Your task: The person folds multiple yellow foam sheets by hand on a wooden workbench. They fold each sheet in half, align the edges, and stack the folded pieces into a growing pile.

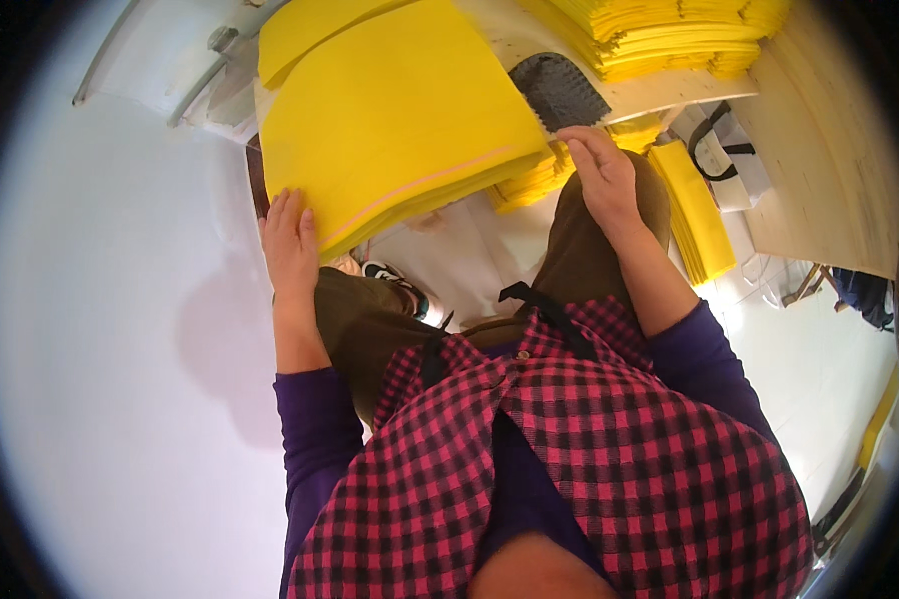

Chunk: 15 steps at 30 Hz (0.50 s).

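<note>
A stack of yellow fabric-like sheets (400, 120) lies in front of me, with a thin pink line along its near edge. My left hand (292, 245) rests at the stack's near left corner, fingers stretched out and thumb against the edge. To the right of the stack is a dark, shiny, round-ended piece (559, 92). My right hand (606, 178) is at the near edge of that dark piece, above my right knee. Its fingers are extended, and nothing shows in its grasp.
A tall pile of folded yellow sheets (679, 40) stands at the far right on the wooden table. Below, a yellow bundle (694, 215) leans beside a white bag with black handles (734, 160). A wooden panel (819, 150) closes off the right; a white wall or floor (110, 349) lies left.
</note>
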Available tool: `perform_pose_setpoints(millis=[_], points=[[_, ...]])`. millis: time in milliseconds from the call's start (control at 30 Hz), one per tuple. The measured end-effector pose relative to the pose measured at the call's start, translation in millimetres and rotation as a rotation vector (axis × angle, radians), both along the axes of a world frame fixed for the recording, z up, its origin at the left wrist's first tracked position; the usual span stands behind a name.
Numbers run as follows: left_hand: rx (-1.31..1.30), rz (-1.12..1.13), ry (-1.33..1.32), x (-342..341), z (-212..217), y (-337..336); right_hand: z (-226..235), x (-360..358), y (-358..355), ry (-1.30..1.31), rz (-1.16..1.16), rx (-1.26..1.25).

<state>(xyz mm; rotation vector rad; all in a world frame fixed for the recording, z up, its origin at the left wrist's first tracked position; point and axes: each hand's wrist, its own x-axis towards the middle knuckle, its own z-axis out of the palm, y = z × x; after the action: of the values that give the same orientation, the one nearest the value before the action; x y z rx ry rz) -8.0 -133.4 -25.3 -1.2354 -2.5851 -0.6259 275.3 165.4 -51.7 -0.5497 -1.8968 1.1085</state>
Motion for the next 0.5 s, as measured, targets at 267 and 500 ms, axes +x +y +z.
perform_pose_setpoints(millis=[267, 500], points=[[0.308, 0.079, -0.3, -15, -10, -10, 5, 2, 3, -0.026, 0.004, -0.161], [0.506, 0.183, -0.691, -5, -13, -11, -9, -9, 12, -0.007, 0.276, -0.406]])
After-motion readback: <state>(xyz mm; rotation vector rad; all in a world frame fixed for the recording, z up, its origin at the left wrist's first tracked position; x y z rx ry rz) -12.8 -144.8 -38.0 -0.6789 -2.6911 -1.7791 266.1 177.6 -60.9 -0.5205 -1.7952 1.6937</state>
